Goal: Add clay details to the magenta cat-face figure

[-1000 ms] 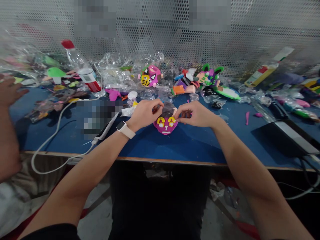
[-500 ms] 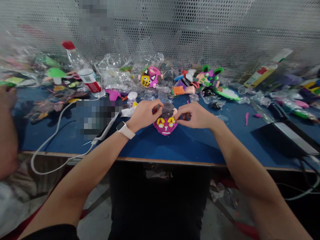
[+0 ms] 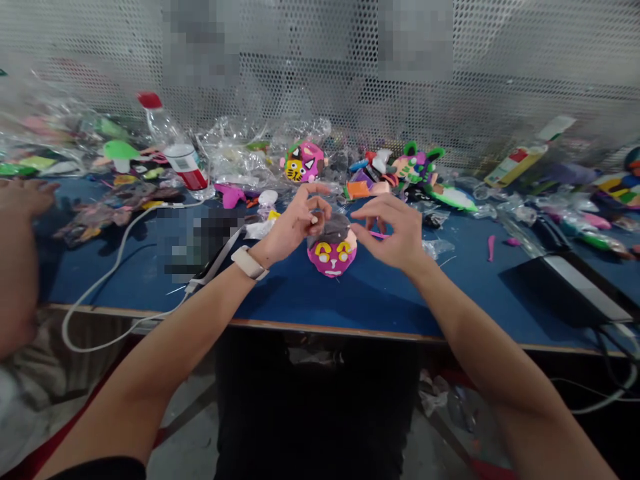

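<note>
A magenta clay cat face (image 3: 332, 265) lies before me, with yellow brows, white eyes, a white nose and mouth, and a dark grey top. My left hand (image 3: 299, 219) hovers at its upper left, fingers curled loosely around a small whitish bit of clay (image 3: 314, 219). At the upper right edge is my right hand (image 3: 393, 230), thumb and forefinger slightly apart near the face's pale ear (image 3: 352, 238). A tiny pale speck shows by the right thumb tip; whether it is held is unclear. A thin magenta strip (image 3: 380, 235) shows behind the right hand.
Behind are a finished-looking pink and yellow clay face (image 3: 304, 162), a green-eared clay figure (image 3: 417, 162) and plastic wrappers. A red-capped bottle (image 3: 177, 150) and a cabled phone-like device (image 3: 200, 243) stand left. A black box (image 3: 575, 280) lies right. Another person's hand (image 3: 27, 199) rests far left.
My right hand has drawn back from the face and its fingers have parted. My left hand has lifted slightly and its fingers have loosened, showing the whitish bit. The view shifted a little.
</note>
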Available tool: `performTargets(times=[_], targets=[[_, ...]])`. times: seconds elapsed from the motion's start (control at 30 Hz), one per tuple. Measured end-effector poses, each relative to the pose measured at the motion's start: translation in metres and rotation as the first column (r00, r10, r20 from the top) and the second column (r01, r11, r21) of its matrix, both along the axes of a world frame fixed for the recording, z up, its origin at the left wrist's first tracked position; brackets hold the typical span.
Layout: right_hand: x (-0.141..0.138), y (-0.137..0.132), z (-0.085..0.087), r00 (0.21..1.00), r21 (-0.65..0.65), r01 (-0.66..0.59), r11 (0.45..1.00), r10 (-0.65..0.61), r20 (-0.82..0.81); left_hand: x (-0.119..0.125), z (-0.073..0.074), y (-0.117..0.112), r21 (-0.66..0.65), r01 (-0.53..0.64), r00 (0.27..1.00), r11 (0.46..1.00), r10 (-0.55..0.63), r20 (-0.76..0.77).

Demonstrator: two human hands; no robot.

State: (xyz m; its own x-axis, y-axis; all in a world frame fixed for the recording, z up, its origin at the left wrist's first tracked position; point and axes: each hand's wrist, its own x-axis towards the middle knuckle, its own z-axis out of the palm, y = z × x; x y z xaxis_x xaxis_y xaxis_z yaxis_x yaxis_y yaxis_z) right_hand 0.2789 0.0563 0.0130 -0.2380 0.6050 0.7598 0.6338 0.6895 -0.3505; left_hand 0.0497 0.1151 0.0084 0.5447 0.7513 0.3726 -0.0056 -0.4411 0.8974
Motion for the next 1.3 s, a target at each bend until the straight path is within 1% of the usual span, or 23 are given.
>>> performTargets(times=[0.07,0.13,0.23,0.33,0.43,0.5,0.53,0.6,0.67,0.73,0.8,0.93,1.1,1.17,1.23,1.3], targets=[[-0.013,-0.004,-0.004,0.995,0.095,0.09,0.991,-0.094,0.039,0.002,0.003,-0.006,-0.067,0.036,0.999,0.997,-0.033,0.039],[-0.024,-0.007,-0.008,0.985,0.146,0.117,0.982,-0.133,0.11,0.005,0.005,-0.012,-0.092,0.054,0.997,0.994,-0.049,0.06],[-0.035,-0.007,-0.015,0.969,0.163,0.14,0.977,-0.169,0.182,0.008,0.007,-0.02,-0.05,0.114,0.992,0.992,-0.111,0.061],[-0.038,-0.003,-0.021,0.962,0.185,0.169,0.968,-0.204,0.184,0.01,0.006,-0.024,0.027,0.175,0.984,0.984,-0.176,0.028],[-0.035,0.0,-0.025,0.964,0.2,0.171,0.965,-0.206,0.168,0.011,0.003,-0.025,0.047,0.194,0.981,0.98,-0.193,-0.012],[-0.032,0.001,-0.026,0.965,0.192,0.177,0.965,-0.209,0.16,0.01,0.001,-0.023,0.058,0.198,0.98,0.979,-0.198,0.01],[-0.029,0.001,-0.026,0.965,0.19,0.184,0.964,-0.214,0.152,0.01,0.0,-0.022,0.073,0.186,0.982,0.98,-0.188,0.034],[-0.025,0.001,-0.025,0.966,0.204,0.196,0.959,-0.225,0.13,0.009,-0.002,-0.019,0.114,0.12,0.99,0.986,-0.127,0.059],[-0.021,0.002,-0.024,0.965,0.229,0.204,0.952,-0.235,0.117,0.009,-0.003,-0.018,0.157,0.024,0.999,0.987,-0.028,0.028],[-0.017,0.002,-0.023,0.962,0.251,0.204,0.946,-0.241,0.127,0.008,-0.003,-0.016,0.211,-0.041,0.999,0.977,0.046,-0.021],[-0.015,0.003,-0.022,0.959,0.27,0.202,0.942,-0.246,0.141,0.008,-0.003,-0.015,0.256,-0.053,0.997,0.965,0.066,-0.042],[-0.014,0.004,-0.021,0.968,0.296,0.159,0.942,-0.208,0.142,0.006,-0.003,-0.013,0.297,-0.034,0.999,0.954,0.045,-0.028],[-0.014,0.006,-0.023,0.978,0.199,0.101,0.975,-0.134,0.163,0.004,-0.002,-0.014,0.351,-0.013,0.998,0.936,0.032,-0.046],[-0.012,0.006,-0.023,0.98,0.187,0.094,0.978,-0.124,0.155,0.004,-0.002,-0.012,0.363,-0.034,0.997,0.931,0.058,-0.056],[-0.008,0.007,-0.021,0.982,0.209,0.121,0.971,-0.148,0.118,0.002,-0.003,-0.007,0.346,-0.146,0.986,0.927,0.164,-0.024],[-0.003,0.008,-0.019,0.983,0.238,0.166,0.957,-0.181,0.043,-0.003,-0.005,0.001,0.315,-0.323,0.944,0.892,0.33,0.034]])
